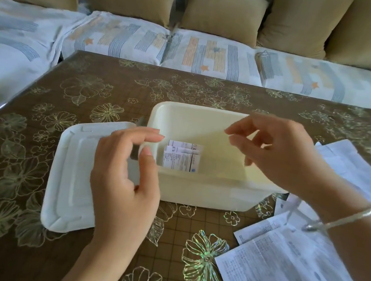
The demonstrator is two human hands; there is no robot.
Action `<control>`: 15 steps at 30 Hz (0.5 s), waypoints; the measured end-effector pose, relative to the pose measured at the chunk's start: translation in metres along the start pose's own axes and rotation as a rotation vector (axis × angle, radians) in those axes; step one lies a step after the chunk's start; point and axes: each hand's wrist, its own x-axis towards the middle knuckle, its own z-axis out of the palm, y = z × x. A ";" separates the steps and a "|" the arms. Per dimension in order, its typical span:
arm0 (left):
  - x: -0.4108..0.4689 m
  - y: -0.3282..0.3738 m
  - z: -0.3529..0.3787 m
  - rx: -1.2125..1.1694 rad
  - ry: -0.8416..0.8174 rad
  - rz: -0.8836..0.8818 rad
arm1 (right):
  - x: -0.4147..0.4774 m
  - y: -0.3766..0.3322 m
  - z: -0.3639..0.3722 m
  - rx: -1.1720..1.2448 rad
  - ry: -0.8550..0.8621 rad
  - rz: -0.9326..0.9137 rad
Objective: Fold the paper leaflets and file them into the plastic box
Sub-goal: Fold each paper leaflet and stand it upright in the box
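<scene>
My empty, loosely curled left hand and right hand are hovering at the white rectangular plastic box — I'd crease the printed paper leaflets at four o'clock crisply.

- 1 plastic box, centre
- 1 lid, left of centre
- 3 folded leaflets in the box
- loose leaflets, lower right: several, overlapping, exact count unclear

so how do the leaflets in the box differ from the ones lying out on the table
The folded leaflets are small packets, while the loose leaflets are full open sheets. The folded leaflets stand on edge inside the plastic box, near its left end. The loose leaflets lie flat and overlapping on the table, to the right of the box. Both are white paper with fine print.
</scene>
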 end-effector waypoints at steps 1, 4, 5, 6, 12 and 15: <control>-0.006 0.006 0.000 0.002 0.001 0.029 | -0.016 0.002 -0.006 0.051 0.079 0.024; -0.034 0.023 0.006 -0.026 -0.057 0.103 | -0.070 0.017 -0.019 0.164 0.262 0.132; -0.046 0.026 0.010 -0.036 -0.107 0.123 | -0.087 0.024 -0.020 0.163 0.283 0.184; -0.060 0.027 0.015 -0.039 -0.180 0.133 | -0.105 0.033 -0.020 0.137 0.276 0.244; -0.118 0.027 0.041 0.099 -0.571 0.011 | -0.167 0.088 -0.001 -0.194 0.066 0.568; -0.124 0.036 0.050 0.154 -0.692 -0.032 | -0.180 0.092 0.007 -0.267 -0.003 0.636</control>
